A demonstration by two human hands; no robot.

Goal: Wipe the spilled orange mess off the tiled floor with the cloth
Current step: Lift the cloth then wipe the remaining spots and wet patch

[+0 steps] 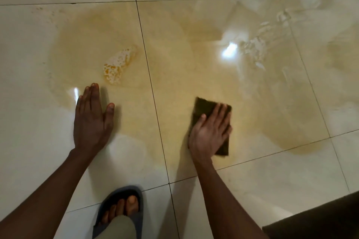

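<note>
I am looking down at a glossy cream tiled floor. At left, my left hand is lying flat on it, fingers straight and together, holding nothing. Just beyond its fingertips, a foamy orange mess is sitting in a wide yellowish film. At right, my right hand is pressing a dark cloth flat, fingers spread across it.
</note>
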